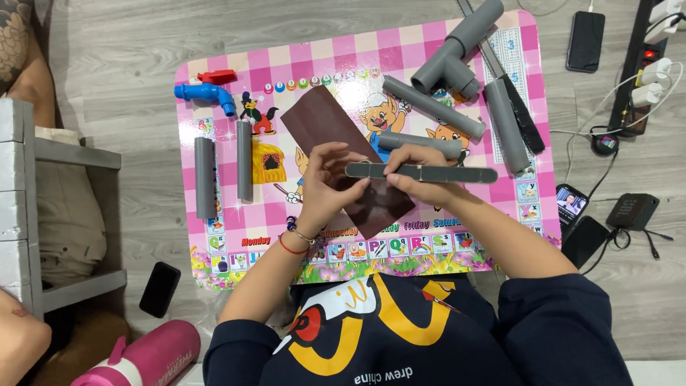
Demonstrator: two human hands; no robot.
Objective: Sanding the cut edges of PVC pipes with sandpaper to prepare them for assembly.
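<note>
Near the worktop's (214,68) front edge, both hands grip a grey pipe (457,174). The left hand (330,187) seemingly presses it against sandpaper (321,118); the right hand (418,175) steadies it. Other pipes (205,177) lie untouched.

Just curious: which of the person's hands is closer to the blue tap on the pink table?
Left. The left hand is at the table's middle, apart from the blue tap; the right hand is further off, past the left.

Pipes (205,177) left of sandpaper (336,136)

The hands (371,179) hide the middle of the brown sandpaper sheet (321,121).
</note>
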